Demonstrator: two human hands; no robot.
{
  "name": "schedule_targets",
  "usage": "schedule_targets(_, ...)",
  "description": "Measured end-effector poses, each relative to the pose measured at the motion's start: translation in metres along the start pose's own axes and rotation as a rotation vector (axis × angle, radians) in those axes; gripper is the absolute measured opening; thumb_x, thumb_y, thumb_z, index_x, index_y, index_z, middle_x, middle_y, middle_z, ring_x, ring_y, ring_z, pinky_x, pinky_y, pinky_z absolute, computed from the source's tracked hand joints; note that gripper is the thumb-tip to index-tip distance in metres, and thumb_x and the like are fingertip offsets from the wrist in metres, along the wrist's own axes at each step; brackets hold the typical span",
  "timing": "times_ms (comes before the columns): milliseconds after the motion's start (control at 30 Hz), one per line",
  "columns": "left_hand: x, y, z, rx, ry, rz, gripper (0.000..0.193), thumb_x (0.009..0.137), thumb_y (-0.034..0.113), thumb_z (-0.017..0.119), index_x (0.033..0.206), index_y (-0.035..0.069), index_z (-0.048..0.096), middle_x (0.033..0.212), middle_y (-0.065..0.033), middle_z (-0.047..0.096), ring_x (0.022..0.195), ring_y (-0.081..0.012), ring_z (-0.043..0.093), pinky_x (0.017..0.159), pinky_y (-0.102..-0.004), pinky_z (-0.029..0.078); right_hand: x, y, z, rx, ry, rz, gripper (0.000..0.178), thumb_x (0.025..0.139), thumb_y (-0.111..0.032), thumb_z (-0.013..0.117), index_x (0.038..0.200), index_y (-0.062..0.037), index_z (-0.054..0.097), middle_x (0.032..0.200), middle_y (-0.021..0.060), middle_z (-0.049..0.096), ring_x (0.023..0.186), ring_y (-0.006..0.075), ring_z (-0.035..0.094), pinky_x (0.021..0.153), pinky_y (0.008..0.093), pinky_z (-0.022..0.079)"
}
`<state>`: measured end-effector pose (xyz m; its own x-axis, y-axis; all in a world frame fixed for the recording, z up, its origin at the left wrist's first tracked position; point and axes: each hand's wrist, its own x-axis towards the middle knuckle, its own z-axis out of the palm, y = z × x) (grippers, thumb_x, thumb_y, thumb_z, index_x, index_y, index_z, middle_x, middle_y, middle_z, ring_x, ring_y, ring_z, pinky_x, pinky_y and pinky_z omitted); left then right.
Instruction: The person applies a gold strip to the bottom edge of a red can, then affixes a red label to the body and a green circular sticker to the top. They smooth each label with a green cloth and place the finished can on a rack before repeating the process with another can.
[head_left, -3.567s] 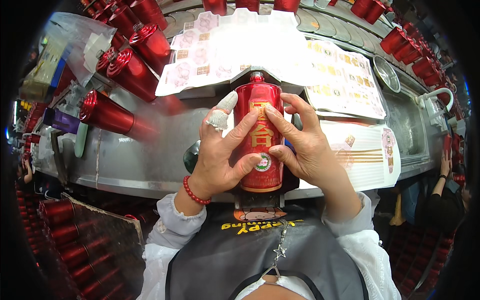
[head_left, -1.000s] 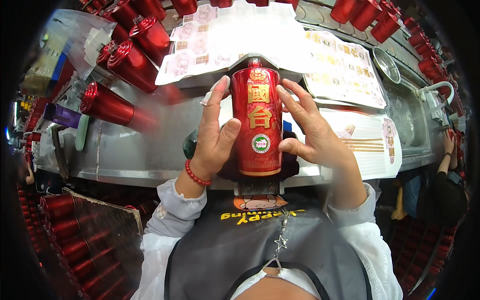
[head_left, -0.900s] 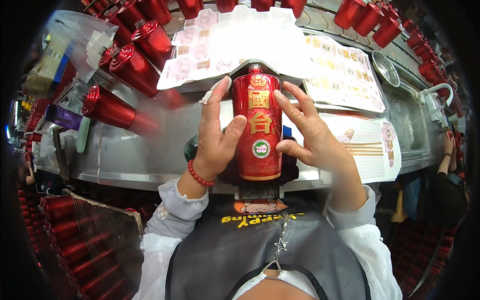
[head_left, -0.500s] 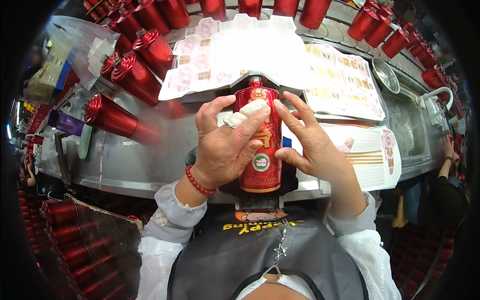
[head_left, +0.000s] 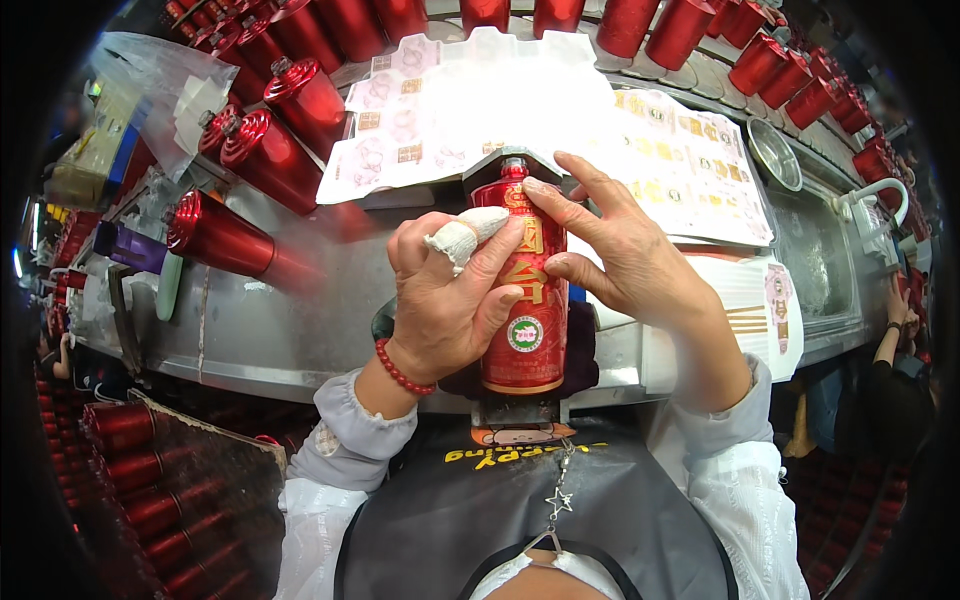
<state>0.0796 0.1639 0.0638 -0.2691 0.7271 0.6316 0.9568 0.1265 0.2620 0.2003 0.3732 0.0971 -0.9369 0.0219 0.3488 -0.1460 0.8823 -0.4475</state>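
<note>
A red bottle (head_left: 540,312) with gold characters and a round green-and-white emblem lies directly in front of me, its neck pointing away. My left hand (head_left: 445,295) bends over its left side, with the index fingertip and thumb against the front and a white wrapping (head_left: 466,238) on one finger. On the other side, my right hand (head_left: 630,262) has its fingers spread. Its index finger touches the bottle near the shoulder, and the thumb rests lower, by the gold characters. A grey bracket (head_left: 484,168) surrounds the neck; dark cloth (head_left: 582,368) lies beneath the base.
Printed label sheets (head_left: 395,150) lie beyond the bottle, with more sheets (head_left: 690,165) and white strips (head_left: 730,310) to the right. Red bottles (head_left: 270,160) stand at left and along the far conveyor (head_left: 690,75). A metal bowl (head_left: 773,153) sits by a sink (head_left: 830,275).
My right hand has shifted up and left onto the bottle's upper front. My left hand has slid slightly lower, uncovering more gold characters. Bottles on the far conveyor have moved right.
</note>
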Motion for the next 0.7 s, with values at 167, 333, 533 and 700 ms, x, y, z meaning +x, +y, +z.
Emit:
schedule_targets(167,-0.001,-0.005,0.001,-0.073,0.081,-0.009,0.046,0.100,0.040,0.060,0.131,0.007,0.069,0.123,-0.0091,0.066,0.117,-0.0308,0.046,0.105,-0.0434,0.035,-0.001,0.000,0.000,-0.003,0.005,-0.008,0.064,0.092,-0.035,0.074,0.149,-0.0183,0.052,0.148,0.0274,0.046,0.127,0.0459,0.054,0.104,0.0491,0.049)
schedule_targets(333,0.002,-0.007,-0.004,-0.147,0.157,0.057,0.046,0.101,0.043,0.058,0.132,0.009,0.068,0.101,-0.0076,0.071,0.114,-0.0293,0.048,0.100,-0.0450,0.036,-0.001,0.003,-0.008,-0.007,0.022,-0.021,0.073,0.090,-0.032,0.076,0.154,-0.0118,0.047,0.152,0.0261,0.043,0.131,0.0410,0.052,0.110,0.0479,0.044)
schedule_targets(533,0.015,-0.002,-0.003,0.055,0.007,0.153,0.049,0.103,0.048,0.052,0.136,0.013,0.065,0.089,-0.0039,0.072,0.112,-0.0264,0.049,0.101,-0.0477,0.032,0.036,0.005,-0.043,-0.073,0.084,-0.100,0.026,0.089,-0.007,0.075,0.110,-0.0015,0.060,0.092,0.0155,0.070,0.079,0.0291,0.072,0.069,0.0355,0.057)
schedule_targets(700,0.015,-0.007,-0.003,-0.140,0.078,0.015,0.040,0.102,0.037,0.059,0.132,0.011,0.069,0.107,-0.0076,0.072,0.110,-0.0277,0.050,0.104,-0.0435,0.032,0.069,0.002,-0.045,-0.074,0.043,-0.051,0.026,0.093,-0.010,0.071,0.116,-0.0033,0.062,0.094,0.0167,0.071,0.079,0.0309,0.071,0.070,0.0366,0.055)
